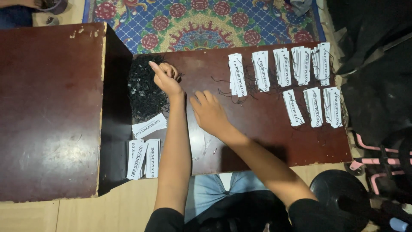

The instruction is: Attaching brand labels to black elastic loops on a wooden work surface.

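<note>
The heap of black tag strings (146, 92) at the table's (266, 141) left end looks feather-light, limp and tangle-prone. My left hand (165, 77) pinches 1 loop near its end, while my right hand (209, 112) rests flat, fingers loosely spread. White paper tags (143, 157) lie below.

glossy wooden table (266, 141), white paper tags (261, 71), black strings (143, 92)

head view, straight down, close
</note>
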